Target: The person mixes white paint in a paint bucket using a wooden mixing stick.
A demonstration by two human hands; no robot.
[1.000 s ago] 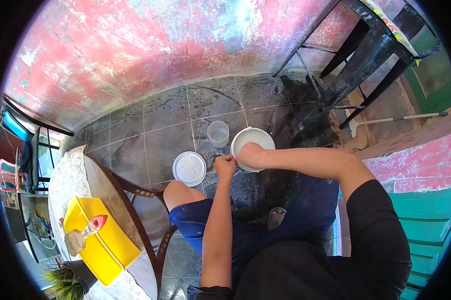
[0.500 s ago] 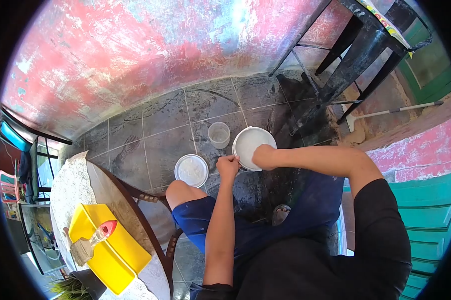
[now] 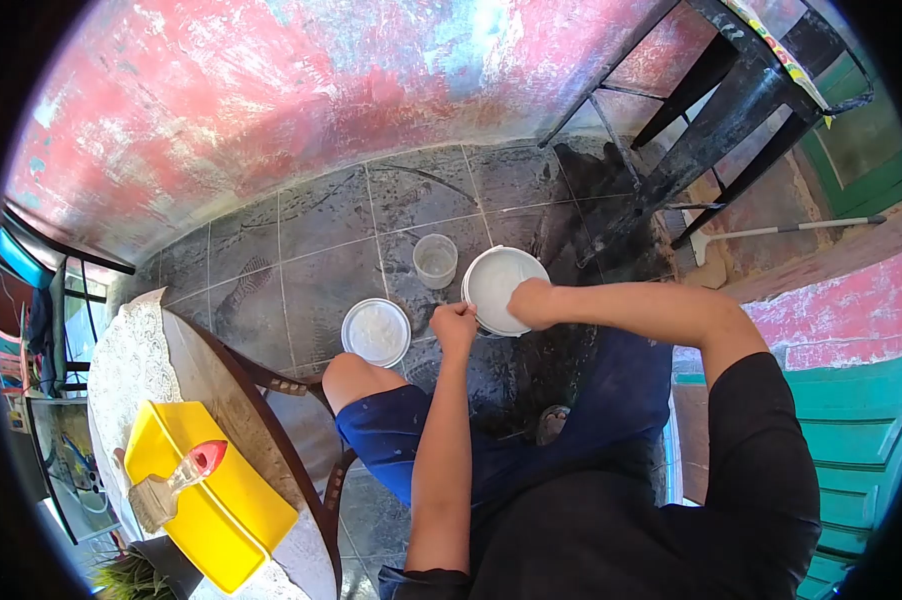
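Observation:
A white bucket [image 3: 505,272] with a pale, whitish content stands on the floor in front of me. My left hand [image 3: 454,324] is closed at the bucket's near-left edge, gripping the rim or handle there. Over the right side of the bucket's opening my right hand [image 3: 533,304] is curled, with its fingers reaching inside; whatever it holds is hidden. A clear plastic cup [image 3: 436,262] stands just left of the bucket. The round white lid [image 3: 376,332], with whitish residue on it, lies on the floor near my knee.
A round table [image 3: 231,380] at left carries a yellow paint tray [image 3: 256,505] with a red-handled paintbrush [image 3: 186,480] across it. A black stool [image 3: 741,100] stands at upper right, near a long-handled tool [image 3: 771,231]. The patchy pink wall [image 3: 271,90] rises beyond the tiles.
The view has shifted slightly, moving the floor items a little in the picture. My right hand has moved slightly within the bucket's opening; my left hand stays at its edge.

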